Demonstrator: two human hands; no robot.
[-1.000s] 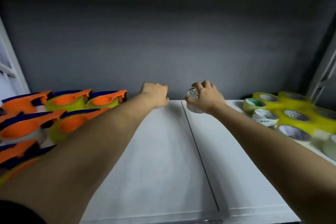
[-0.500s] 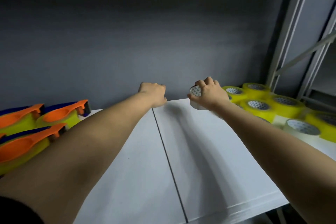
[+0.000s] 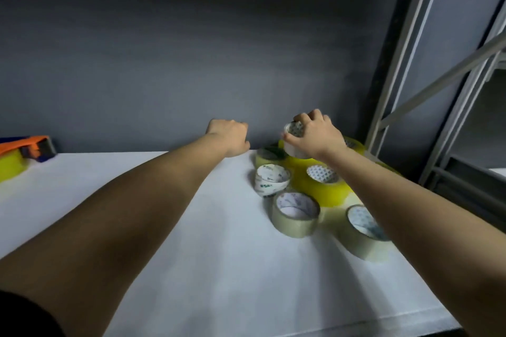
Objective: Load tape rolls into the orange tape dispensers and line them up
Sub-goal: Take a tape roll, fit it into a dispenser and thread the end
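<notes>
Both hands extended over the white table (image 3: 219, 268); right hand holds a tape roll above the roll cluster.

Nearest on the right lie two pale rolls (image 3: 295, 213), flat on the table, the second (image 3: 364, 232) partly covered by the right forearm. Behind them sit a small white roll (image 3: 271, 179) and a large yellow roll (image 3: 325, 186), with a further yellow-green roll (image 3: 267, 156) at the rear. Right hand (image 3: 315, 135) grasps a small white tape roll (image 3: 293, 137), fingers curled over its rim, raised over the yellow rolls. Left hand (image 3: 231, 137) is clenched into a fist, holding nothing, at the table's far edge. One orange dispenser (image 3: 24, 145), loaded with yellow tape, sits far left by the grey wall (image 3: 191, 63). Metal shelving (image 3: 438, 90) stands at right.
</notes>
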